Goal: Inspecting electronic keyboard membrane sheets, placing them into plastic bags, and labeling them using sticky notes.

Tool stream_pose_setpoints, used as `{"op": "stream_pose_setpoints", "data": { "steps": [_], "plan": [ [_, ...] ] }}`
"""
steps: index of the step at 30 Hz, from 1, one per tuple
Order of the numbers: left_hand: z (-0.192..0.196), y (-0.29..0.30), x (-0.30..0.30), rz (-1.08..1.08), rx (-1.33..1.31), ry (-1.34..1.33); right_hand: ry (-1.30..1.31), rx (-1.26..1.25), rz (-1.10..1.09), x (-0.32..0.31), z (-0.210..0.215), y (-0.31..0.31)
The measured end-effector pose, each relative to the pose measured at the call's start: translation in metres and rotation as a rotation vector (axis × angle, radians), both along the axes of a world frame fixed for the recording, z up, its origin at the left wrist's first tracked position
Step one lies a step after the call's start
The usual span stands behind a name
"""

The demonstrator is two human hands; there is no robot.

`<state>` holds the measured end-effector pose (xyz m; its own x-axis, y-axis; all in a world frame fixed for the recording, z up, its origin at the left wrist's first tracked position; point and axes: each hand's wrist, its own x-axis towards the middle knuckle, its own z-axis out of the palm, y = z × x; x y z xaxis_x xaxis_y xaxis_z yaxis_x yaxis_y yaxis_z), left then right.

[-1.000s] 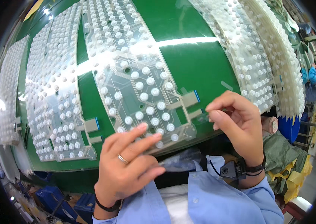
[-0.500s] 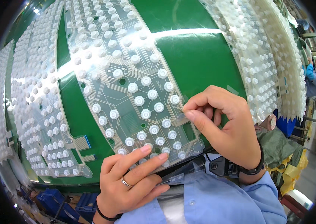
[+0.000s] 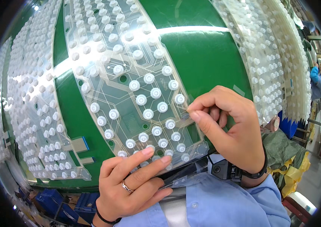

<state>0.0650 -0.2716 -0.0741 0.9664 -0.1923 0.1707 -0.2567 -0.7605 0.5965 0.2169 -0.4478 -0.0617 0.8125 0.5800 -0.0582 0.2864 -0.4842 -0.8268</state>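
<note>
A clear keyboard membrane sheet (image 3: 130, 87) dotted with white rubber domes lies on the green table (image 3: 202, 56) in front of me. My left hand (image 3: 134, 185), with a ring on one finger, rests flat on the sheet's near edge, fingers apart. My right hand (image 3: 226, 128) hovers at the sheet's right edge, thumb and forefinger pinched together beside a white dome (image 3: 179, 98). Whether something small sits in that pinch is too fine to tell.
More dome-covered membrane sheets lie to the left (image 3: 35, 113) and stacked at the right (image 3: 278, 64). Blue crates (image 3: 62, 208) sit below the table's near edge. A person in blue (image 3: 319, 79) works at the far right, beside green and yellow bags (image 3: 285, 151).
The view has drawn closer to the sheet. My right hand moved left from off the sheet's corner to its right edge, pinching by a dome. My left hand stayed on the near edge.
</note>
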Motion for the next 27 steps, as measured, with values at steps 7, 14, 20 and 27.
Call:
{"op": "stream_pose_setpoints", "data": {
  "steps": [7,14,20,27],
  "plan": [
    [0.0,0.001,0.0,-0.001,-0.013,0.01,-0.059,-0.029,0.013,-0.001,-0.002,0.001],
    [0.001,0.002,0.0,-0.006,-0.017,0.017,-0.124,-0.059,0.018,-0.001,-0.001,0.004],
    [0.001,0.001,0.003,0.007,-0.027,0.033,-0.214,-0.114,-0.002,-0.009,-0.003,0.008],
    [0.001,0.003,-0.001,0.151,-0.211,-0.074,-0.088,0.133,0.17,-0.015,0.023,-0.026]
  ]
}}
